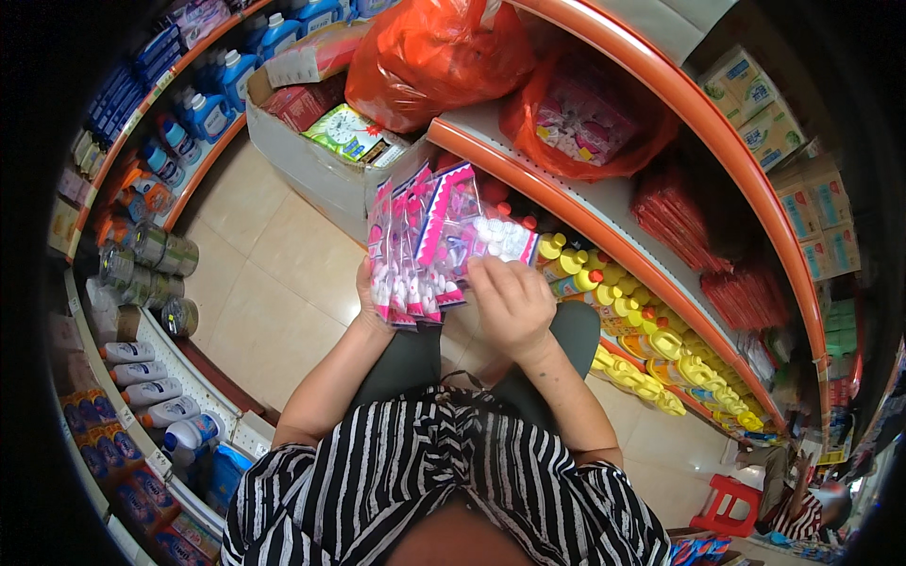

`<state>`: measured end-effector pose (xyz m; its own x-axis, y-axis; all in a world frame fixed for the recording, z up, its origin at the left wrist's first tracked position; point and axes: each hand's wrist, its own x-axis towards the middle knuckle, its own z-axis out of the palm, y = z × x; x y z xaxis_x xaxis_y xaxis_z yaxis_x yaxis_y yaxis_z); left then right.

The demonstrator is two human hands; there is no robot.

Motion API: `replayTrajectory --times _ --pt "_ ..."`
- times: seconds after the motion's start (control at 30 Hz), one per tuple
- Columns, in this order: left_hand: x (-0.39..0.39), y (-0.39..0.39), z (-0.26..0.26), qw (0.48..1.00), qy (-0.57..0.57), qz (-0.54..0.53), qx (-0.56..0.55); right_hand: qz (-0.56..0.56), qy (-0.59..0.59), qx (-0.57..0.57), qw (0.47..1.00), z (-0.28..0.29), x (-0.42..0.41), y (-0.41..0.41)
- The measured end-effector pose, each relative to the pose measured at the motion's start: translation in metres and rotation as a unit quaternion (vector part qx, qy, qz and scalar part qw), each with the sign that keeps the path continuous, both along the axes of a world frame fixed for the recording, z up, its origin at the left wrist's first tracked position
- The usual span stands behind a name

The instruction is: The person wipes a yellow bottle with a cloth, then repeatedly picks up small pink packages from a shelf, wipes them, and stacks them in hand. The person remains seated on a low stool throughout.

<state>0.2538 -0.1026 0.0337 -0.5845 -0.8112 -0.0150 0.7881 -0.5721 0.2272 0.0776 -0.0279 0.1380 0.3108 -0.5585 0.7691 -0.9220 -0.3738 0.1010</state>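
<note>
My left hand (369,301) holds a stack of clear plastic packets with pink trim (403,247), which contain white round pieces. One more such packet (481,233) lies tilted across the right side of the stack, and my right hand (513,301) grips its lower edge with thumb and fingers. Beyond the packets stands an open cardboard box (304,166) holding a green and white package (354,134). A red plastic bag (594,152) on the shelf to the right holds more pink packets (584,120).
A full red bag (439,64) rests by the box. An orange-edged shelf (566,205) runs along the right, above yellow-capped bottles (658,343). Shelves of blue bottles (212,117) and white bottles (152,393) curve along the left. Far lower right, a person (800,513) is near a red stool (729,506).
</note>
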Motion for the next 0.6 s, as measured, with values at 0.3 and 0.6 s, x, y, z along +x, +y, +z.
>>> replayTrajectory --times 0.3,0.6 --pt "-0.006 0.001 0.009 0.999 -0.003 0.034 -0.018 0.009 -0.593 0.046 0.804 0.054 -0.098 -0.063" --pt "0.000 0.002 0.008 1.000 -0.003 0.015 -0.021 0.022 -0.759 -0.010 0.651 0.012 -0.192 -0.189"
